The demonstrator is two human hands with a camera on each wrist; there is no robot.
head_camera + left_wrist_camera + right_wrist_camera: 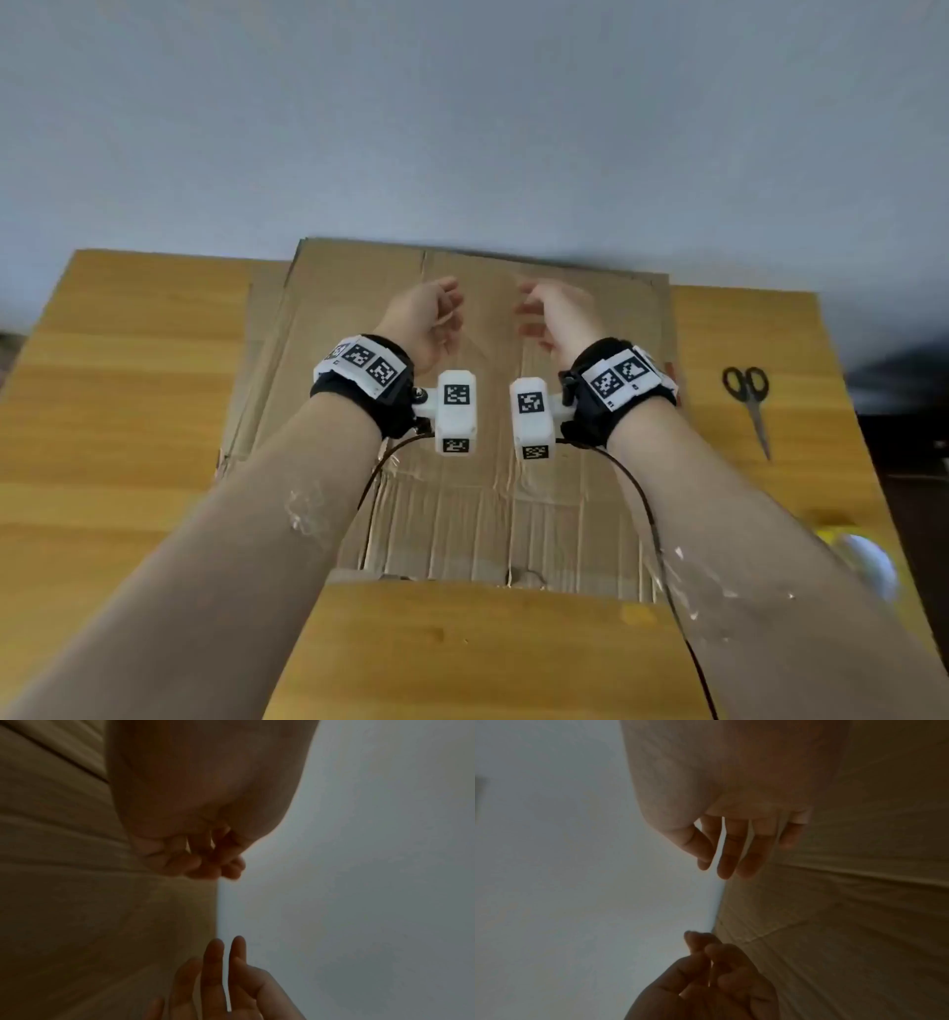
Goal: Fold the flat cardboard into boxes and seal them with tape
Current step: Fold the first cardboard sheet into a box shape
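Hovering both hands above the flat cardboard [462,390], I judge the job to be at its very start: nothing is folded, nothing taped. My left hand [423,321] and right hand [557,316] hang just apart over the far half of the sheet, palms turned toward each other. On the left the fingers [205,866] curl loosely and hold nothing; on the right they [727,854] reach out straighter, slightly spread, also holding nothing. Whether either hand brushes the cardboard I cannot tell.

The sheet lies spread on the wooden desk [128,411], its far edge toward the pale wall [462,103] and its near edge short of the desk's front. It is brown corrugated board, worn and wrinkled, with scored crease lines running both ways and slots between the flaps at the far edge. Bits of old clear tape seem to cling near the left side.

Next, I think, the hands must take hold of a panel edge and raise it along a crease; soft, tired board like this will likely bend off the score unless supported close to the line.

A pair of black-handled scissors [750,406] lies on the desk to the right, well apart from the sheet. Something yellow and white [862,560] sits blurred at the near right; it may be the tape.
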